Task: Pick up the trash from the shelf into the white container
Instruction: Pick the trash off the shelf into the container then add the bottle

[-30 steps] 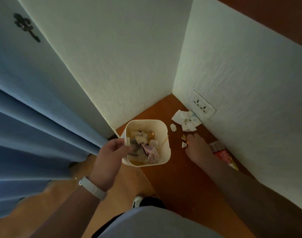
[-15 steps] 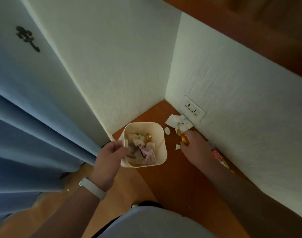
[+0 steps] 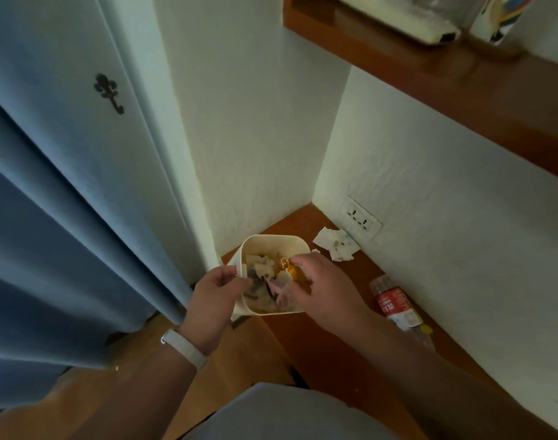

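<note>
Right hand [image 3: 322, 289] now over square white container [image 3: 272, 242]

The wooden shelf [image 3: 328, 350] bears crumpled tissue [image 3: 335, 246] and a crushed bottle [image 3: 395, 304].

The white container [image 3: 272, 274] is a small tub with round corners. It is held up at the near edge of the brown shelf [image 3: 331, 341]. It is nearly full of paper scraps and a shiny orange wrapper [image 3: 287, 268]. On the shelf, a crumpled white tissue [image 3: 334, 246] lies in the corner by the wall. A squashed clear bottle [image 3: 396, 308] with a red label lies flat along the wall, nearer the person.
</note>
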Demonstrator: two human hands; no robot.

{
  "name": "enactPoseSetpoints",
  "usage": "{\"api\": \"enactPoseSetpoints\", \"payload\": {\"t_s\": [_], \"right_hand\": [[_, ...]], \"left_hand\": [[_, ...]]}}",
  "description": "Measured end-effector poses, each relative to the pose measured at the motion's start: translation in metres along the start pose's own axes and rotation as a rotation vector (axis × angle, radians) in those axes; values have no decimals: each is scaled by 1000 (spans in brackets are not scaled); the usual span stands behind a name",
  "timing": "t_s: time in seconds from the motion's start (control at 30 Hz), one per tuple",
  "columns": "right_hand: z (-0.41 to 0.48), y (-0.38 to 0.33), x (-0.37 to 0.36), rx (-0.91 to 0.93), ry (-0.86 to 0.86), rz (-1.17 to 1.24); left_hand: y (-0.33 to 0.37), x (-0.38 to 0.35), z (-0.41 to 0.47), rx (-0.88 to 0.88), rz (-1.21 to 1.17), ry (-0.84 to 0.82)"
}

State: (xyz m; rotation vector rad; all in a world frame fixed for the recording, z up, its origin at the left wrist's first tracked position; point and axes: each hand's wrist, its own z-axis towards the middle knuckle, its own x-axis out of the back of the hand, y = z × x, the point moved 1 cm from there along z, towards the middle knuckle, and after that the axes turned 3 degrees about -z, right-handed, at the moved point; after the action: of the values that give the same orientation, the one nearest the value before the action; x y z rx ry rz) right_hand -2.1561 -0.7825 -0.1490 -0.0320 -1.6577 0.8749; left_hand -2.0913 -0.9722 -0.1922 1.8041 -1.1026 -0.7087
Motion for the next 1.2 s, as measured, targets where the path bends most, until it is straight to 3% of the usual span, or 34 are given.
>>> {"api": "enactPoseSetpoints", "payload": {"t_s": [0.4, 0.6, 0.8, 1.0, 1.2], "right_hand": [[1, -6, -21, 55, -182, -110], [-3, 15, -9, 62, -74, -92], [1, 73, -9, -126, 54, -141], [10, 146, -42, -256, -137, -317], [27, 182, -70, -252, -216, -377]], "left_hand": [[-3, 10, -5, 27, -12, -26], [-6, 10, 2, 28, 3, -6], [-10, 12, 15, 48, 22, 36], [-6, 9, 24, 63, 50, 64], [-7, 5, 31, 91, 46, 85]]}}
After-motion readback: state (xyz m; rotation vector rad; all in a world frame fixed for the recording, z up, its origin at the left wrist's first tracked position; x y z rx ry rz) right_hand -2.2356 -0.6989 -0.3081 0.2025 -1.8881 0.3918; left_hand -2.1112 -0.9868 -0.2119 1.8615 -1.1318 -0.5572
